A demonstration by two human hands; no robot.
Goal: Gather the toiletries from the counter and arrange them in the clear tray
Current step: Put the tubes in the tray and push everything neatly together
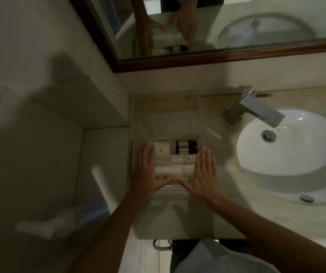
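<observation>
A clear tray point(160, 139) sits on the counter left of the sink. Inside lie two dark small bottles point(185, 147) at the far right, a pale soap box point(161, 149) at the far left, and two white tubes point(175, 164) lying crosswise in front of them. My left hand point(148, 174) lies flat against the tray's left side with fingers straight. My right hand point(204, 174) lies flat against its right side. Both thumbs reach inward along the tray's near edge and almost meet. Neither hand holds an item.
A white oval sink point(296, 160) with a square chrome tap point(256, 111) fills the right of the beige counter point(178, 213). A wood-framed mirror point(217, 58) hangs behind. On the left a tiled ledge point(69, 99) drops off, with a blurred white and blue object point(59, 219) below.
</observation>
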